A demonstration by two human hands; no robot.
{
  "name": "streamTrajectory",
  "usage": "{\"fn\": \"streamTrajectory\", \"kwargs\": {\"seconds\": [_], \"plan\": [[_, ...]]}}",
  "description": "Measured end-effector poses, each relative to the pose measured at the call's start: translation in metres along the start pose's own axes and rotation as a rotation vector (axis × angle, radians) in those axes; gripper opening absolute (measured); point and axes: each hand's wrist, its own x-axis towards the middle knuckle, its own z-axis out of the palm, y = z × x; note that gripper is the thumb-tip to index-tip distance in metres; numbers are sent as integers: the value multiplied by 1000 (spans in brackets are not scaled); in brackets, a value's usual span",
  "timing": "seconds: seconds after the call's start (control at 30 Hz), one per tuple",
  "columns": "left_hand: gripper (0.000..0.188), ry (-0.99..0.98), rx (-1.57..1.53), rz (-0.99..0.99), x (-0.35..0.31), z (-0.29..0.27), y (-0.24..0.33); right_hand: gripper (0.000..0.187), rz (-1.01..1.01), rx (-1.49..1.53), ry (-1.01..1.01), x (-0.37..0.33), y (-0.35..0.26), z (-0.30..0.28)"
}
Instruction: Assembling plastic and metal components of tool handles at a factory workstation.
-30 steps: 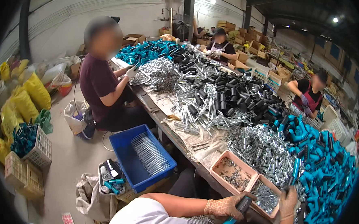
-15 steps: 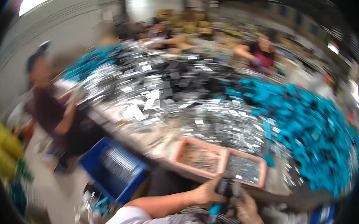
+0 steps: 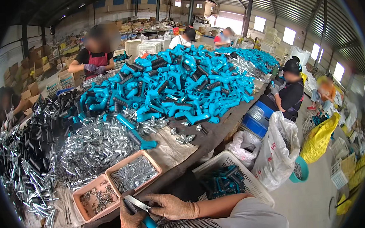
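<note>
At the lower middle, in front of my lap, I hold a teal-and-black tool handle (image 3: 150, 223) slanting down to the right. My left hand (image 3: 129, 225) is wrapped round its upper part. A flat silvery metal piece (image 3: 137, 203) lies along the handle's top end. My right hand (image 3: 173, 206) is closed with thumb and fingertips at the lower end of that metal piece. Just beyond my hands, at the table's edge, a pink tray (image 3: 157, 173) holds thin metal pins. Another pink tray (image 3: 77, 198) beside it holds small metal parts.
A large heap of teal handles (image 3: 177, 85) covers the table's middle. Metal fittings (image 3: 97, 141) and black parts (image 3: 31, 142) are piled left. A white crate (image 3: 259, 192), a white sack (image 3: 277, 150) and a teal basin (image 3: 303, 169) stand right. Several people work around the table.
My view has swung to the right and sharpened. My hands now appear further left in the picture, still holding a teal-and-black tool handle. The metal piece shows clearly.
</note>
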Motion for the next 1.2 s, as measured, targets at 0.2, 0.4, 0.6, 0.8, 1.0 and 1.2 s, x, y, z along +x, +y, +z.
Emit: {"fn": "streamTrajectory", "kwargs": {"seconds": [0.2,0.4,0.6,0.8,1.0,1.2], "plan": [[94,18,64,15,-11,-4,18,47,-281,-270,27,0,10,12],[114,-3,33,10,-14,-14,14,46,-251,-280,15,-6,8,15],[116,-56,180,-9,-10,-21,18,36,-318,-258,95,-1,9,22],[115,-41,194,-32,-11,-18,21,47,-123,-118,-72,6,14,13],[115,-66,139,-32,-12,-20,16,44,-114,-146,-154,-1,20,6],[100,-106,17,39,-5,-21,4,45,40,464,185,-3,36,-35]]}}
